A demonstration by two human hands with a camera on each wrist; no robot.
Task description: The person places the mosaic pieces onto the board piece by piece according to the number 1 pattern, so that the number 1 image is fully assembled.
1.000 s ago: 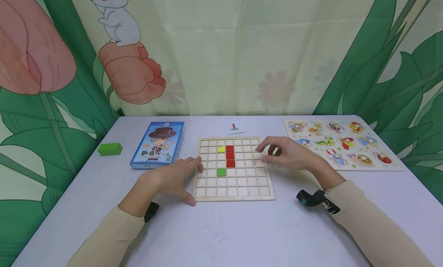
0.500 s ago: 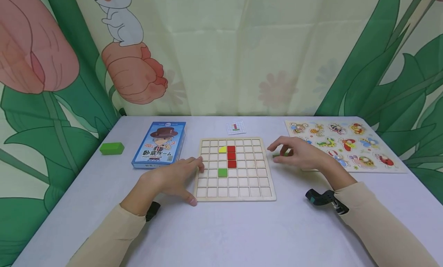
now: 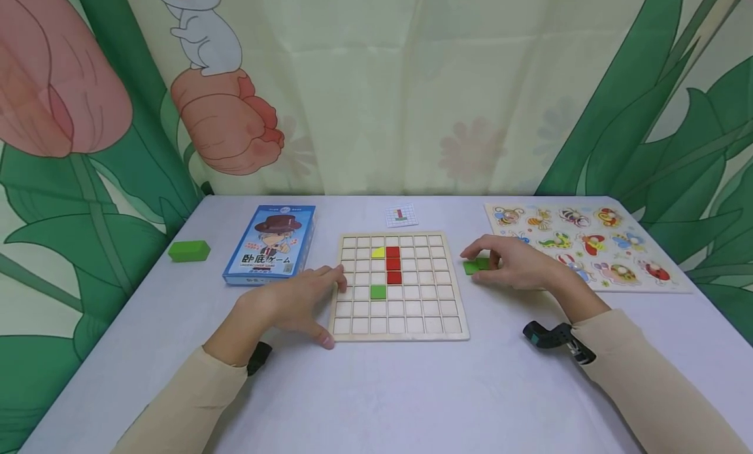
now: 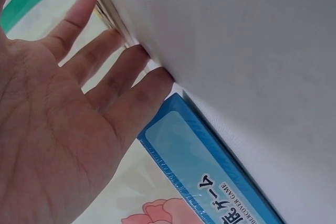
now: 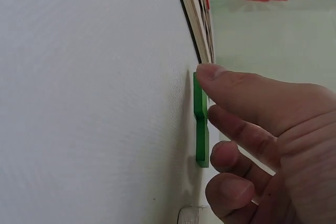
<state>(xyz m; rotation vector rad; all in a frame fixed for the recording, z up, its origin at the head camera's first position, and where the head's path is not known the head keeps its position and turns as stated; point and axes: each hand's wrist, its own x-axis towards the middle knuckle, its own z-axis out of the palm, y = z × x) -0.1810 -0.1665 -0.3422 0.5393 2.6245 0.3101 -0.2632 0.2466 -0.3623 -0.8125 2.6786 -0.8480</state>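
Observation:
In the head view a wooden grid board (image 3: 435,308) holds a yellow piece (image 3: 378,253), a column of red tiles (image 3: 393,264) and one green square tile (image 3: 378,292). My left hand (image 3: 297,298) is spread at the board's left edge, fingertips on the rim and thumb by the near corner. My right hand (image 3: 510,263) is right of the board, thumb and index finger bent about green square tiles (image 3: 476,266). In the right wrist view the thumb tip overlaps one end of those green tiles (image 5: 201,140); I cannot tell whether the fingers pinch one.
A blue game box (image 3: 270,245) lies left of the board, a green block (image 3: 189,251) farther left. Behind the board is a small pattern card (image 3: 402,215). An insect puzzle board (image 3: 623,245) lies at the right. A printed curtain (image 3: 376,95) hangs behind the table.
My right hand has moved right from the board's right edge to the green tiles, which now show between thumb and index finger. The left hand stays in place.

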